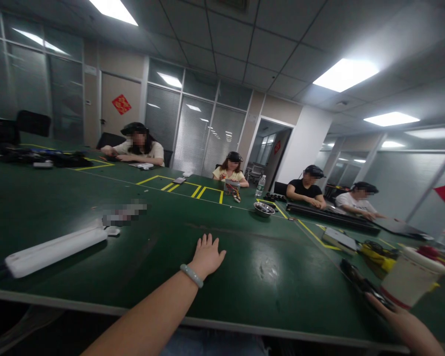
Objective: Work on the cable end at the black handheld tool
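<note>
My left hand (207, 256) lies flat on the green table (274, 277), palm down and fingers spread, holding nothing. A pale bead bracelet (192, 275) sits on its wrist. My right hand (406, 321) is at the lower right corner. Its fingers reach the near end of a long black object (358, 281) lying on the table. Blur hides whether they grip it. Just behind that hand stands a white cup with a red lid (410, 277).
A white power strip (55, 249) lies to the left, and a metal bowl (263, 209) farther back. Yellow tape lines mark the table. Several other people sit along the far side. A flat grey box (339, 239) and yellow cable (374, 249) lie right.
</note>
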Motion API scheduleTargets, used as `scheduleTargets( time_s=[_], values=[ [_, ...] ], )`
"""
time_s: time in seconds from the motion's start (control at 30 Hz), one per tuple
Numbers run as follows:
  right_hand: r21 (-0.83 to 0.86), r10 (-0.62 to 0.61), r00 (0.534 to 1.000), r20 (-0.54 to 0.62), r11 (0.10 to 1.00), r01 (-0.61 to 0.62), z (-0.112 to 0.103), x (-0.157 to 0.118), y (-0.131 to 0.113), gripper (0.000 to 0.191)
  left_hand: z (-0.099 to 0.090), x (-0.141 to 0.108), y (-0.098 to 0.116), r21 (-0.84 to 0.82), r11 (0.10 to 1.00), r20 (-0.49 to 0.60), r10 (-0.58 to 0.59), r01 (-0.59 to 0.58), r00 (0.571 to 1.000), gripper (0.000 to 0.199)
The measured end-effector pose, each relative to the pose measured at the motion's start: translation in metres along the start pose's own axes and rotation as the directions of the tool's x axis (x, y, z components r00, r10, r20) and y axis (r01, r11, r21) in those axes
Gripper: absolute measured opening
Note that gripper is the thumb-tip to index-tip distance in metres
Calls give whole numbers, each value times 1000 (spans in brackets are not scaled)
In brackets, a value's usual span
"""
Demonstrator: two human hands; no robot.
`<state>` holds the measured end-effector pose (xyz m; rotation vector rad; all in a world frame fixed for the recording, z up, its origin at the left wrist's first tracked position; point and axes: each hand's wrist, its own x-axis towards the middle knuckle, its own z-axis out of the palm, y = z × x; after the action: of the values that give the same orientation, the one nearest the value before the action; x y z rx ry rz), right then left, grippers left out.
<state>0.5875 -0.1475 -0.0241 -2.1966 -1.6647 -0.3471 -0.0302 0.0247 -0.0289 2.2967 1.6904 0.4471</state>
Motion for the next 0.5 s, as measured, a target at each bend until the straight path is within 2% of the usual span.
scheduleTargets(
  time_s=[0.1,0.2,0.3,0.37,0.43,0.5],
  values=[
    [4,28,977,211,1000,-30,6,-1,-12,58,1,0,0,15,1000,-25,8,-8,1000,76],
    [-19,12,973,233,1000,-8,4,-6,-49,56,1,-1,0,24,1000,-30,4,-3,1000,76],
    [4,-62,966,251,998,63,-10,-13,-113,52,-1,-2,1,22,1000,-14,-10,10,1000,75],
    [106,-142,945,295,988,115,-20,-18,-164,44,-1,-2,3,17,1000,-1,-17,17,1000,75],
    [228,-152,911,384,971,66,-26,-22,-214,42,-1,-2,6,7,1000,-22,-10,10,1000,75],
    [275,-182,896,406,959,70,-26,-25,-259,52,-2,-3,12,-11,1000,-95,23,-24,995,75]
  ],
)
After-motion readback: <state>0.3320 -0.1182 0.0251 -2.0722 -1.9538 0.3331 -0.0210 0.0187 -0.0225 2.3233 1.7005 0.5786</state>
